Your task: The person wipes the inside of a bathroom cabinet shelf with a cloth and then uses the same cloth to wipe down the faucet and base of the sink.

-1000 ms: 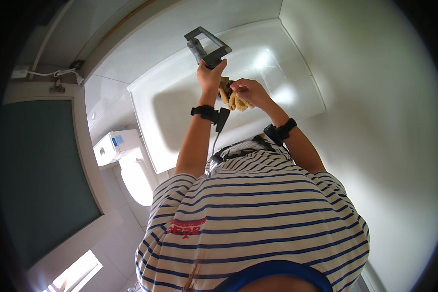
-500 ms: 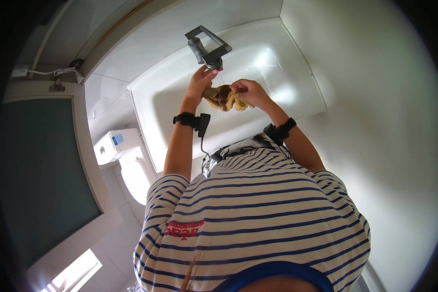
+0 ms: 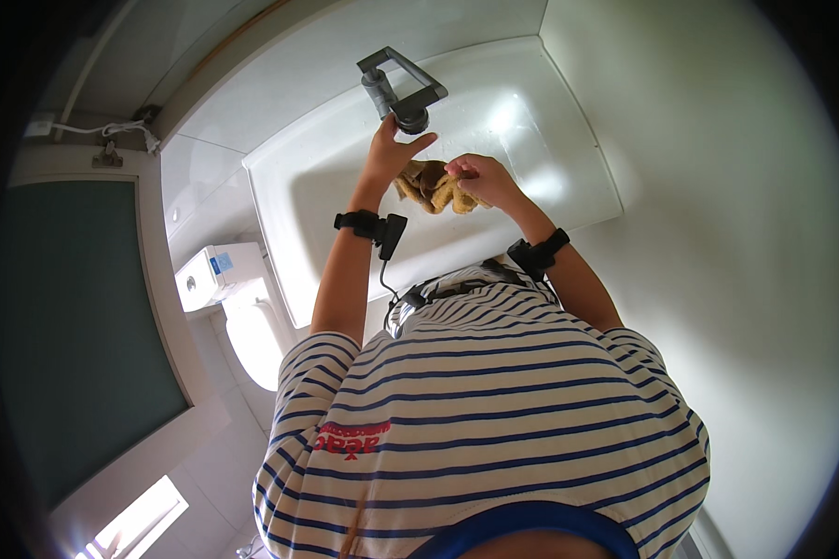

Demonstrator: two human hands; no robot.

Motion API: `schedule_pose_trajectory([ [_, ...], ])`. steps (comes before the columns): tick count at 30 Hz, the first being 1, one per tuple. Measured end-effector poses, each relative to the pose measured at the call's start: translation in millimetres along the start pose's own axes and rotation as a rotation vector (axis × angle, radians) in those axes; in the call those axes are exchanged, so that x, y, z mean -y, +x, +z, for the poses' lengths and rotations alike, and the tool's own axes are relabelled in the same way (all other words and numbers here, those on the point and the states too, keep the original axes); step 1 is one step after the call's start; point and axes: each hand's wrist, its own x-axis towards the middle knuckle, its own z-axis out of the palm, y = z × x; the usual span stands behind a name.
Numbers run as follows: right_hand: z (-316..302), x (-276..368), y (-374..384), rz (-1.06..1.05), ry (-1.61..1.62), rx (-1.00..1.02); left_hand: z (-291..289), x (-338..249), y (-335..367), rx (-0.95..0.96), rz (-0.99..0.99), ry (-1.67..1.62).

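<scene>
Over the white basin (image 3: 345, 228), a crumpled yellow-brown cloth (image 3: 429, 186) hangs from my right hand (image 3: 487, 181). The fingers of that hand are pinched on the cloth's right part, and the left end of the cloth lies close beside my left wrist. My left hand (image 3: 387, 156) reaches up to the dark grey tap (image 3: 403, 98), just under its round spout end. Its thumb points right, apart from the raised fingers, with nothing seen between them. Whether the fingertips touch the spout I cannot tell.
Black straps with small devices (image 3: 391, 236) sit on both wrists. To the left stands a white toilet (image 3: 254, 340) with its cistern (image 3: 216, 275). A dark green panel door (image 3: 89, 326) is farther left. A white wall (image 3: 699, 186) rises at the right.
My left hand has loosened at the spout, its thumb swinging out to the right away from it. The right hand and cloth have barely shifted to the right.
</scene>
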Motion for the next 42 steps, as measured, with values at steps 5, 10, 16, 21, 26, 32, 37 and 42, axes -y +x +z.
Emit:
schedule_pose_trajectory([
  [5, 6.7, 0.8, 1.4, -0.009, -0.006, 0.009, 27.2, -21.4, 4.5, -0.29, -0.064, 0.088],
  [10, 3.8, 4.7, -1.9, 0.057, 0.074, 0.021, 25.8, -15.4, 8.8, -0.318, -0.076, 0.117],
  [16, -5.4, 3.4, -0.6, 0.042, 0.14, 0.062, -1.3, -9.9, 12.9, -0.133, -0.005, 0.12],
  [21, -6.7, 6.2, 2.4, 0.031, 0.176, 0.107, -22.0, -19.4, 18.5, 0.144, -0.031, 0.073],
  [26, -4.8, 17.3, 9.0, 0.047, 0.142, 0.12, -41.0, -32.0, 24.0, 0.373, -0.122, 0.083],
  [32, -1.6, 24.0, 28.9, 0.03, 0.052, 0.102, -48.2, -21.8, 23.3, 0.419, -0.054, 0.022],
  [37, 5.5, 22.8, 47.6, 0.044, 0.053, 0.098, -36.8, 0.4, -1.2, 0.251, -0.105, -0.143],
  [42, 21.9, 6.1, 73.5, 0.033, 0.044, 0.025, -29.1, 41.5, -37.7, 0.089, -0.393, -0.394],
])
